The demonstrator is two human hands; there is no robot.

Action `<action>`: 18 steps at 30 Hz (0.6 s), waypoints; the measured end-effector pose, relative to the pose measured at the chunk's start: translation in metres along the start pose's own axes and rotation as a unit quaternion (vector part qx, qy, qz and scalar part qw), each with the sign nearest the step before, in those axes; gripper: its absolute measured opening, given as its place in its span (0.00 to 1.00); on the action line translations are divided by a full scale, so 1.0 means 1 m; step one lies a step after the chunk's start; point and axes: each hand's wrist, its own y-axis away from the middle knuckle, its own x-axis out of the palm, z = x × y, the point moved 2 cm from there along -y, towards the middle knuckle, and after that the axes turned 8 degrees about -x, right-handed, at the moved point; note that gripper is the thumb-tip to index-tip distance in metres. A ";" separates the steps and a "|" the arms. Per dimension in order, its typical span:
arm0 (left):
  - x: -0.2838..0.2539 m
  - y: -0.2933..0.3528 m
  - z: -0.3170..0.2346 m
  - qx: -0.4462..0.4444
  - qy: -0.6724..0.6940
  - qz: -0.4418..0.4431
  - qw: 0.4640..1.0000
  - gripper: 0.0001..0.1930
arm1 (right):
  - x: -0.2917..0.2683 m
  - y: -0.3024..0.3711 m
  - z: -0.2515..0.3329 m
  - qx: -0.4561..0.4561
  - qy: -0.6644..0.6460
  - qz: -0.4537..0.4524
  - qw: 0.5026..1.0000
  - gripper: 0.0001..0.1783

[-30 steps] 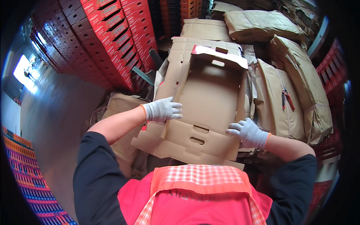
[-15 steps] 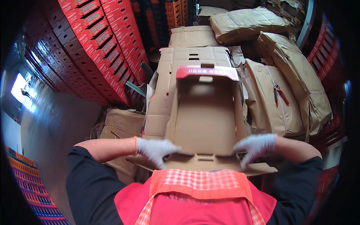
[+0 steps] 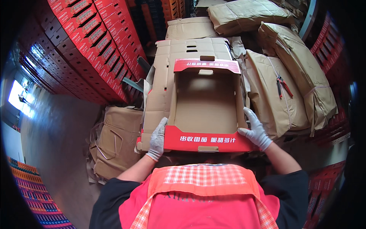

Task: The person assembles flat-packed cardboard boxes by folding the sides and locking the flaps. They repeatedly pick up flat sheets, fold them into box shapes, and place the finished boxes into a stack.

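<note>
A cardboard tray box (image 3: 206, 110), brown inside with red outer walls, stands folded up in front of me on a stack of flat cardboard blanks (image 3: 190, 49). My left hand (image 3: 157, 139), in a grey-white glove, grips the near left corner of the box. My right hand (image 3: 256, 129), also gloved, holds the near right corner with fingers pressed along the side wall. The box is open at the top with nothing inside.
Tall stacks of red boxes (image 3: 91, 42) rise on the left. Paper-wrapped bundles (image 3: 289, 80) lie on the right, one with red-handled pliers (image 3: 283, 84) on it. Another wrapped bundle (image 3: 114, 141) sits low left beside a grey floor (image 3: 57, 149).
The flat blank has been folded into a tray with its red walls raised. Both hands moved from the flaps to the near corners.
</note>
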 end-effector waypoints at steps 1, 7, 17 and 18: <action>0.006 0.007 0.008 0.084 -0.146 -0.015 0.986 0.29 | 0.010 0.002 -0.013 0.062 -0.069 -0.059 0.994 0.47; 0.042 -0.004 -0.001 -0.223 0.620 0.115 0.743 0.38 | -0.008 -0.019 -0.045 0.242 -0.518 -0.132 0.810 0.41; 0.135 0.007 -0.044 -0.382 0.667 0.280 0.575 0.13 | -0.083 -0.137 0.214 -0.154 0.141 0.039 0.977 0.35; 0.138 0.011 -0.043 -0.470 0.613 0.296 0.562 0.12 | -0.064 -0.139 0.229 -0.208 0.229 0.084 0.947 0.35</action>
